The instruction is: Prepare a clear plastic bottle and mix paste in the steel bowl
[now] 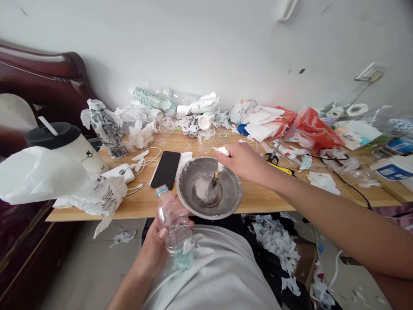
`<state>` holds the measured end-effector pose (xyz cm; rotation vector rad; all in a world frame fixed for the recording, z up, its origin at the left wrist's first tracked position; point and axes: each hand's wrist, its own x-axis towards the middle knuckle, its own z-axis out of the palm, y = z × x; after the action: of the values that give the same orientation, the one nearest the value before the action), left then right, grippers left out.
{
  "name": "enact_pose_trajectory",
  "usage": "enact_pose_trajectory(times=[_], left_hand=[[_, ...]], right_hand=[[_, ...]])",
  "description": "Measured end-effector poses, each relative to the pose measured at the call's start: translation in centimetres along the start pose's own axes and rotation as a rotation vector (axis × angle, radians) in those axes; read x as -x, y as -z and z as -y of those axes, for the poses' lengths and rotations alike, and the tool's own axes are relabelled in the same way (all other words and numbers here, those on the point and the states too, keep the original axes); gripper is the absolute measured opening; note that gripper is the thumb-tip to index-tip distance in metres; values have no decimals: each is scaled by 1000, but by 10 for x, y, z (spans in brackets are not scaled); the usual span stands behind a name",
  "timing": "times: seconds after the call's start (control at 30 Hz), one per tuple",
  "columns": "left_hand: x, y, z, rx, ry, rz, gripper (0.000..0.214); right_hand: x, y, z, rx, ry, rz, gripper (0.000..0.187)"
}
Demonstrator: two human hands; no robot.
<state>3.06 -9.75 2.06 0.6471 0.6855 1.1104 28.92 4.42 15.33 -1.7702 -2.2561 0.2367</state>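
Note:
My left hand (155, 254) is wrapped round a clear plastic bottle (172, 226), held upright in front of my chest, below the table's front edge. My right hand (243, 161) reaches over a metal bowl (232, 191) at the front edge of the wooden table (142, 206). Its fingers are closed on a brush (216, 174) with a white handle end. The brush tip dips into a grey wet patch in the middle of the bowl. A black phone (165, 168) lies just left of the bowl.
Torn paper, cut plastic bottles and wrappers litter the back of the table. Scissors (272, 156) lie right of my hand, with red plastic bags (314, 127) beyond. A white power bank (121, 172) with cables sits left. Paper scraps (275, 243) cover the floor.

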Motion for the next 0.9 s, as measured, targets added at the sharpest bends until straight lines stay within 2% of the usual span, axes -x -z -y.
enact_pose_trajectory(times=[0.13,0.23,0.3,0.4,0.43,0.5,0.57,0.6,0.63,0.67,0.77,0.83,0.9], left_hand=[[-1,1,0,-13,-9,3,94],[0,3,0,-23,-19,-3,92],[1,3,1,-29,-15,-14,91],[1,4,1,-27,-10,-20,92],[2,4,0,-26,-10,-21,92],[2,4,-1,-28,-6,-27,91],[1,4,-2,-32,-1,-36,91],[1,4,-2,-34,0,-39,91],[1,4,-2,-36,2,-40,91],[0,3,-2,-36,5,-41,91],[0,1,0,-19,8,-50,94],[0,-1,1,-2,-3,-71,95],[0,-1,2,-1,-18,-91,94]], right_hand=[[2,11,2,114,-75,-52,34],[5,4,-4,211,-51,-60,29],[6,-9,-7,157,18,-84,27],[5,-29,-11,-107,140,-82,33],[4,-34,-12,-217,161,-48,37],[3,-36,-14,-397,184,119,41],[2,-29,-18,-440,182,311,41],[2,-23,-19,-400,163,347,40],[1,-17,-21,-325,127,326,40],[0,-10,-21,-226,76,253,39],[-3,-2,-19,38,-26,-29,34],[-5,-9,-13,45,46,-89,32],[-6,-23,-6,-110,172,-69,33]])
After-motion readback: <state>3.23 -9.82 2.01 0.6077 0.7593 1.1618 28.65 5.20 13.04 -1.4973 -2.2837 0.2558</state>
